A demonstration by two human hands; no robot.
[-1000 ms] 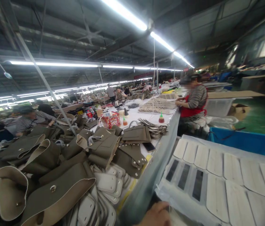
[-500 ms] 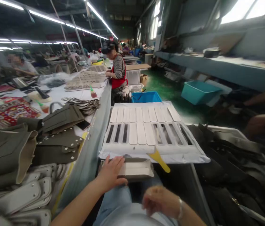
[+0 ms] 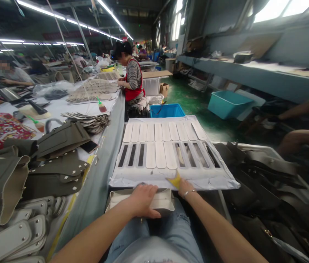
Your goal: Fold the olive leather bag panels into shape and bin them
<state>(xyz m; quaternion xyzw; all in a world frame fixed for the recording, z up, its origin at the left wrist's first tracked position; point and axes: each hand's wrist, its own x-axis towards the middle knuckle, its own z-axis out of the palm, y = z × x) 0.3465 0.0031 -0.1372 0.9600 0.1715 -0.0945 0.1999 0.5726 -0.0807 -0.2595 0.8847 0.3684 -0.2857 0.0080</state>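
Note:
A grey, box-shaped bag piece with a pale lining lies across my lap, its opening facing up. My left hand is closed over its middle, fingers across the top and thumb on the near side. To the right, my right hand grips a yellow scraper by its handle, which the fingers cover. The scraper's notched, wide end sticks out to the left over the near edge of a white-covered board. Pale rounded strips fill the board's far row; in the near row, several strips sit among frames with dark openings.
Grey bag parts and pale handle pieces crowd the table at left. Dark bags fill a bin at right. Ahead stand a blue bin and a co-worker. Another person's bare limbs show at far right.
My right hand has moved up and forward from my lap and taken hold of the yellow scraper. My left hand has shifted right along the bag piece. The view has turned slightly.

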